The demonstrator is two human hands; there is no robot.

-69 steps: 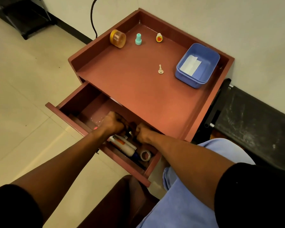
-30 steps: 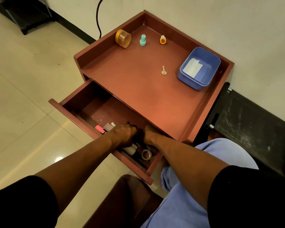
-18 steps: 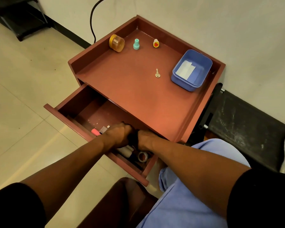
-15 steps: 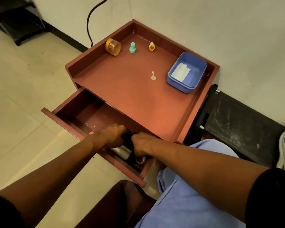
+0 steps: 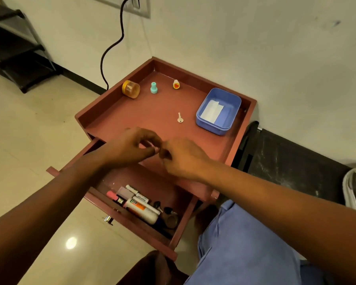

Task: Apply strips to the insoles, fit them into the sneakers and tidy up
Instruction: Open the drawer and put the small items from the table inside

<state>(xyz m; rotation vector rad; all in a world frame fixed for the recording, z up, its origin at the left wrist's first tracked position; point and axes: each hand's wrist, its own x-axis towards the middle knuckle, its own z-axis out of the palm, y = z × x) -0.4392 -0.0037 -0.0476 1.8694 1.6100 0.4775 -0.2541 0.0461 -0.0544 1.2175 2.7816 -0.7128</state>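
Above the red cabinet top (image 5: pixel 144 118), left hand (image 5: pixel 130 148) and right hand (image 5: pixel 185 159) fingertip-to-fingertip, grip unclear.

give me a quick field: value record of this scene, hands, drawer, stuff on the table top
left hand: raised over the table's front edge, fingertips meeting the right hand's
right hand: fingers curled toward the left hand; anything pinched between them is too small to tell
drawer: pulled open, holding a white tube, a pink eraser, a tape roll and other small bits
table top: raised rim on three sides
blue tub: back right, white strips inside
key: flat, left of the tub
back row: orange jar, teal cap, small heart stamp
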